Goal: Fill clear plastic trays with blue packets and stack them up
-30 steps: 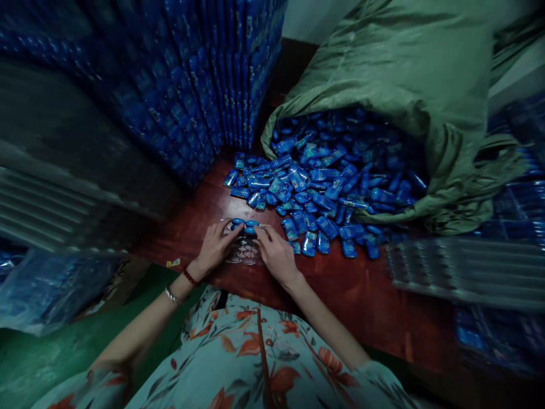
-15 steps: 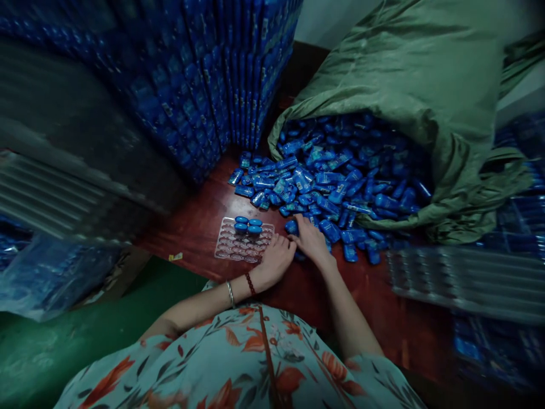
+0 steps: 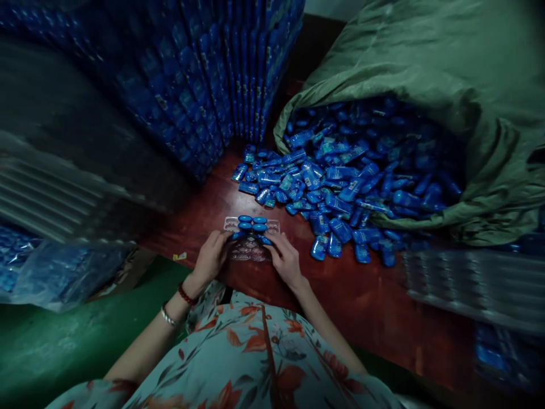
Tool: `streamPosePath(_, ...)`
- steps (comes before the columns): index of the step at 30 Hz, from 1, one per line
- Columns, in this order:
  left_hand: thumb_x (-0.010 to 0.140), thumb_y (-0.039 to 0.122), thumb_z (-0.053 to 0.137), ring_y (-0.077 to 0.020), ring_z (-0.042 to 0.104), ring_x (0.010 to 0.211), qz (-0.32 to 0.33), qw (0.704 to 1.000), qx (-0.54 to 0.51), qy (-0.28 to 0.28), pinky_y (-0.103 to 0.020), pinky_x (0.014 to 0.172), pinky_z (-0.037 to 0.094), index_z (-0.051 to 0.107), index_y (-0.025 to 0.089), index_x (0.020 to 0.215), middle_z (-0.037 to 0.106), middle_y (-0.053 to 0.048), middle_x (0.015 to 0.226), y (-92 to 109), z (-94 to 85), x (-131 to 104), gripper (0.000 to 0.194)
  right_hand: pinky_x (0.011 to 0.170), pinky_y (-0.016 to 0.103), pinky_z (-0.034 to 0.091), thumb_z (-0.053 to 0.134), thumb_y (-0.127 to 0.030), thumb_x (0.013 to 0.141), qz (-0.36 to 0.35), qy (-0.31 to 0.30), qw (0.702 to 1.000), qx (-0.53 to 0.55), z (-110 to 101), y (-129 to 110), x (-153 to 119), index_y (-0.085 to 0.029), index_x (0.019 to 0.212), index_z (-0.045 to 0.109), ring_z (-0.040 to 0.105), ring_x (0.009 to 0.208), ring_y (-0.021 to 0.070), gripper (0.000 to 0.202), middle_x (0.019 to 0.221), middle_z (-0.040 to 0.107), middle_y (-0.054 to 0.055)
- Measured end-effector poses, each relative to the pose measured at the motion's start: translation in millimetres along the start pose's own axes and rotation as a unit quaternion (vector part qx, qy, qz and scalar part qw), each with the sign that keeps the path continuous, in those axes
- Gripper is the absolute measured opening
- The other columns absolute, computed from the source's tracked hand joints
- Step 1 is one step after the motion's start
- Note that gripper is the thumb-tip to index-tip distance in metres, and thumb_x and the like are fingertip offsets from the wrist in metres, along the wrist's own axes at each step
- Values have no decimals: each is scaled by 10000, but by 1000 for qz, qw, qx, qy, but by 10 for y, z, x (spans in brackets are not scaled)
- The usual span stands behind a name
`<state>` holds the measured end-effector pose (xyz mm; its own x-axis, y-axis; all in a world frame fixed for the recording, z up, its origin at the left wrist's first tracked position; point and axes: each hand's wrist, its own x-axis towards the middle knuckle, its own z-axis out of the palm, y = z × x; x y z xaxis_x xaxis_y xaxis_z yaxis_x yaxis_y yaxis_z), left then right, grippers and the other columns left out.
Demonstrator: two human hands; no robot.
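Observation:
A clear plastic tray with moulded hollows lies on the reddish-brown table in front of me. Two short rows of small blue packs stand in its far middle part. At the tray's left side, my left hand pinches one blue pack over the hollows. On the other side, my right hand has its fingers closed on another blue pack. Both held packs sit just nearer to me than the filled rows. Whether they touch the hollows I cannot tell.
Loose blue packs spill from a large green sack on the right. Tall stacks of filled trays rise at the back left. Stacked clear trays stand left, more trays right. A yellow scrap lies near the table edge.
Both hands have moved left from the edge of the loose pile to the tray, parting to either side of it. Each now holds a blue pack there. The view has shifted slightly.

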<state>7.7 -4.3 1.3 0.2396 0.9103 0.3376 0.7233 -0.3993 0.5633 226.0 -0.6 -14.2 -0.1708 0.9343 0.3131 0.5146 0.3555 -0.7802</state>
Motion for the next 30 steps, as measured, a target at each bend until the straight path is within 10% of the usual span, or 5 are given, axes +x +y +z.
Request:
streamPosePath(7,902,122,373,-190,556,871,134,984,63,-98,-322,766,493,544,160,1130,593,-101,947,-60,-54,199,287,892,398,420,374,-114,894,-57,-177,944,-274,-164,-179,178,-185,1172,574,553,899,215,351,942,625,100)
streamPosePath(16,909,125,346,-210,538,941,178,957,106,-204,-362,834,471,589,162,1016,589,-101,986,66,-49,377,268,734,372,424,381,-62,865,-58,-236,896,-372,63,-557,400,-116,1006,616,530,858,243,279,885,620,138)
streamPosePath(23,880,139,413,-252,515,954,122,979,158,-33,-382,752,431,519,212,1238,555,-144,1145,26,44,193,380,833,303,416,395,-180,920,-54,-63,946,-315,-148,-222,57,-230,1291,475,565,950,177,382,1075,614,86)
streamPosePath(26,887,146,409,-225,520,929,136,986,92,-8,-353,754,419,530,225,1215,573,-117,1070,319,241,152,358,816,306,426,378,-298,938,79,89,945,-303,-480,40,-213,-177,1213,531,570,955,196,337,1044,618,111)
streamPosePath(30,913,361,432,-236,517,954,117,986,27,-112,-357,804,432,531,141,1148,573,-127,1024,972,799,363,336,730,372,435,381,-523,889,314,157,869,-349,-858,320,-372,-98,1142,538,583,907,277,519,1012,602,182)
